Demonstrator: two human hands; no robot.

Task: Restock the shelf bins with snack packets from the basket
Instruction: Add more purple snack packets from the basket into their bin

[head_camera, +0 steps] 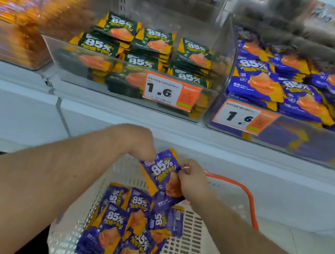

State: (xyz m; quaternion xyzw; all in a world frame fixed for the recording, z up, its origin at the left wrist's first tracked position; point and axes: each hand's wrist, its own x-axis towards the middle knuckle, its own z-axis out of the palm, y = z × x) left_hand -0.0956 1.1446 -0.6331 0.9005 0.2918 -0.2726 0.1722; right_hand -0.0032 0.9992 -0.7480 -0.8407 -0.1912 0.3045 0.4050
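step: gathering stock | my left hand (137, 141) and right hand (192, 179) both pinch purple foil snack packets (162, 173) above the white slotted plastic basket (196, 253) | next: lift up-right of basket to clear purple-packet bin (293, 139)

Single head-worn wide-angle view, forward and down, close over basket (196, 253), shelf bins (227, 55) just beyond.

This is a shop aisle. Above the hands, a white shelf (162, 123) carries clear plastic bins (227, 55) packed with many identical snack packets (256, 79), sorted by colour, and orange-and-white price tags (171, 92) reading 1.6 are fixed to the bin fronts. Below the hands sits a white perforated shopping basket (190, 252) with an orange handle (250, 198).
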